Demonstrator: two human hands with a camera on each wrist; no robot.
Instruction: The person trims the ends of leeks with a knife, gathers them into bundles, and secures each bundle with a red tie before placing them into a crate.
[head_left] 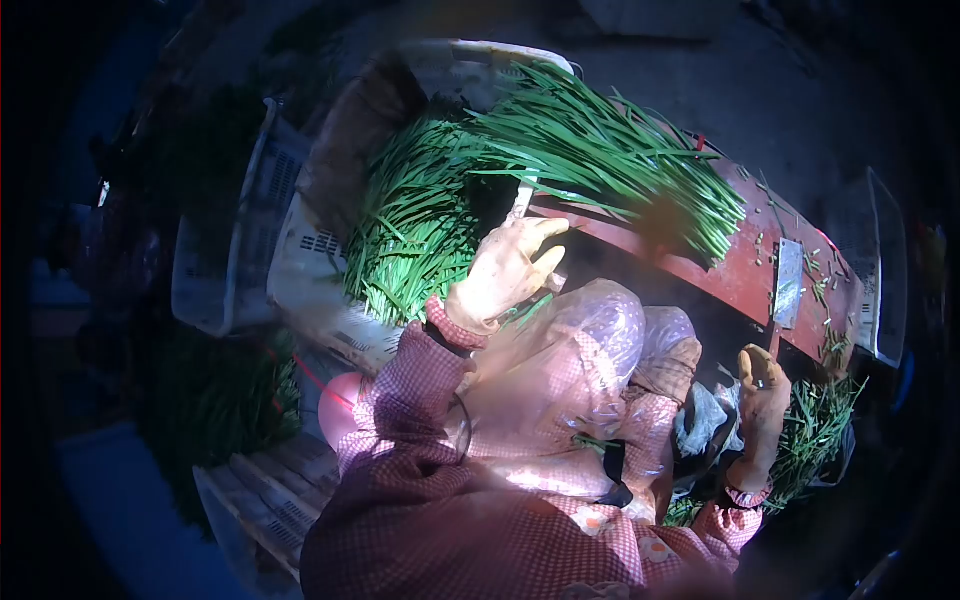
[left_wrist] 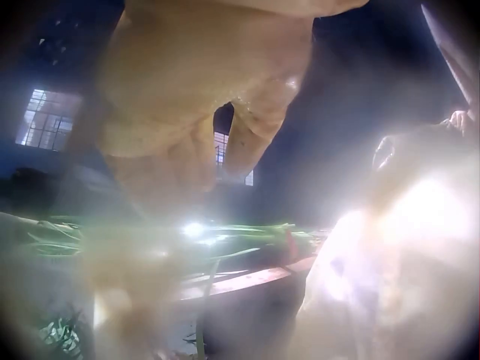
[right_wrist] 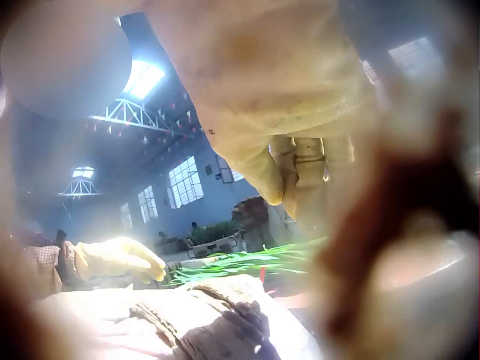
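Note:
My gloved left hand point(head_left: 505, 270) hovers between the crate and the covered knees, fingers bent loosely and apart, nothing between them. A big pile of garlic chives point(head_left: 610, 160) lies across the red board point(head_left: 745, 285), stem ends pointing right. More of these chives point(head_left: 410, 225) fill the white crate point(head_left: 300, 245) beyond the left hand. At the right, my gloved right hand point(head_left: 762, 400) grips the handle of a cleaver with its fingers curled. The cleaver's broad blade point(head_left: 788, 283) rests over the board's right end. In the right wrist view the glove's palm and curled fingers point(right_wrist: 307, 169) show.
Cut stem bits point(head_left: 820, 275) are scattered at the board's right end. Below it lies a heap of loose greens point(head_left: 820, 430). Another crate point(head_left: 872, 260) stands at the far right, and one more point(head_left: 225, 265) at left. A clear plastic cover point(head_left: 570, 350) drapes the knees.

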